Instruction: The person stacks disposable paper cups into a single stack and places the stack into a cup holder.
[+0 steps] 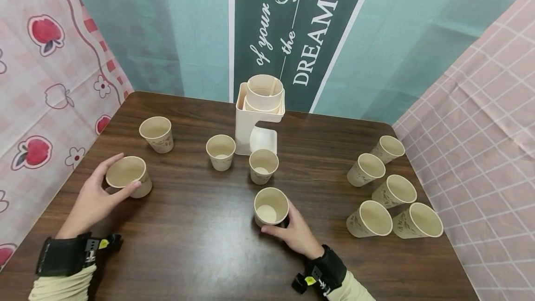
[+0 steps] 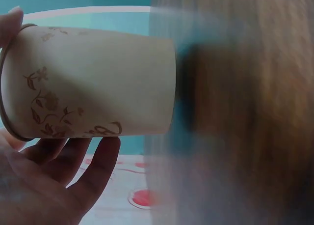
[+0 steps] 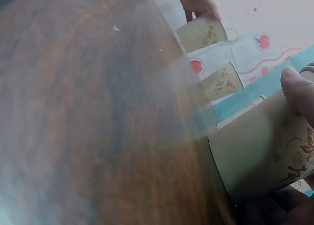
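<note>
At the left side of the table, my left hand (image 1: 93, 196) grips a beige paper cup (image 1: 127, 172) between thumb and fingers. Brown flower sprigs decorate that cup's side, plain to see in the left wrist view, and its base is close over the wood. My right hand (image 1: 294, 231) holds another paper cup (image 1: 270, 204) near the middle of the table, thumb at the near side and the other fingers largely hidden behind it. The right wrist view shows this cup's printed side (image 3: 267, 149) upright at the tabletop. Both held cups look bare inside.
Beyond my right hand stand two cups, one (image 1: 262, 166) in front of a white dispenser-like stand (image 1: 246, 127) with a cup-shaped top, the other (image 1: 220, 151) beside it. One cup (image 1: 158, 134) sits behind my left hand. Several more cups (image 1: 369, 219) cluster at the right edge of the brown table (image 1: 184, 245).
</note>
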Demonstrator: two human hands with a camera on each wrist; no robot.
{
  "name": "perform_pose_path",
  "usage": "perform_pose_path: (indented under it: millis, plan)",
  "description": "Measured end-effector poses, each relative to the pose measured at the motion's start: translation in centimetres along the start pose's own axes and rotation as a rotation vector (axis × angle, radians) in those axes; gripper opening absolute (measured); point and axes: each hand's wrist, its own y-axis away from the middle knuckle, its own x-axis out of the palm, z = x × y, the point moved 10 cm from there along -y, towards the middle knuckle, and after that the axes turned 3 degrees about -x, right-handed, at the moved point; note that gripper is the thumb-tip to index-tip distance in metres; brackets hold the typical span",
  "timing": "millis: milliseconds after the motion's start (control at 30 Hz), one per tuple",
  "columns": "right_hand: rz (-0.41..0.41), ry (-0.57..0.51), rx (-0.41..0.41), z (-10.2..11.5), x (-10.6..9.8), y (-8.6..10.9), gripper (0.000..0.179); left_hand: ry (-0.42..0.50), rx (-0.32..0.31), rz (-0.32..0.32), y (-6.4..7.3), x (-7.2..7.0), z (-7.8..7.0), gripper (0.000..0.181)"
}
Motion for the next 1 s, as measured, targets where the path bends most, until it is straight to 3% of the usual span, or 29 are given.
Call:
perform_pose_path:
  millis: [300,633,1000]
  plan:
    - [-0.01,0.009,-0.011,-0.1,-0.1,0.0,0.081,0.017,0.071,0.043,0.0,0.9,-3.1,0.081]
    - [-0.001,-0.022,-0.014,0.2,0.1,-0.1,0.082,0.104,0.209,0.066,0.3,1.7,-8.5,0.084]
    - [0.004,-0.006,-0.003,0.3,0.0,0.0,0.083,0.139,0.339,0.161,0.9,3.8,-14.6,0.093]
